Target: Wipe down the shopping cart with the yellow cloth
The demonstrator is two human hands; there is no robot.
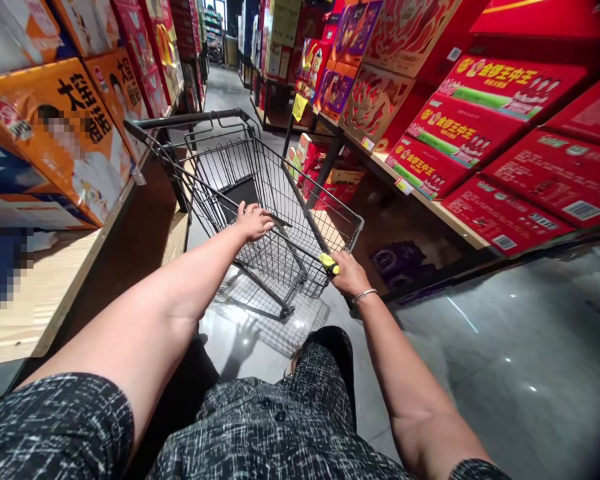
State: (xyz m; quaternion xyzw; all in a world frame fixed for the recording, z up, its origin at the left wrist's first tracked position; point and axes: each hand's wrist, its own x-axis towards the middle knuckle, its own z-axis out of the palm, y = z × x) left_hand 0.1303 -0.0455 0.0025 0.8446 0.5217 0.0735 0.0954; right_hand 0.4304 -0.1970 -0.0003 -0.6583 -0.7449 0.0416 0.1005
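Note:
A black wire shopping cart (275, 157) stands at an angle ahead of me, with no goods visible in its basket. My right hand (349, 272) is wrapped round the near right end of the cart's handle bar (303, 245), beside a yellow and black piece (329, 263) on that bar. Over the left part of the bar lies my left hand (253, 222), its fingers stretched and somewhat apart. Whether the left palm touches the bar I cannot tell. A dark flap (236, 198) is seen in the basket just beyond the left hand.
Orange cartons (55, 133) are stacked on a wooden shelf (45, 313) close on my left. To the right, red boxes (460, 130) fill another shelf edge (430, 210), with purple packs (403, 260) beneath it. Between the shelves, a grey tiled aisle (225, 87) runs away from me.

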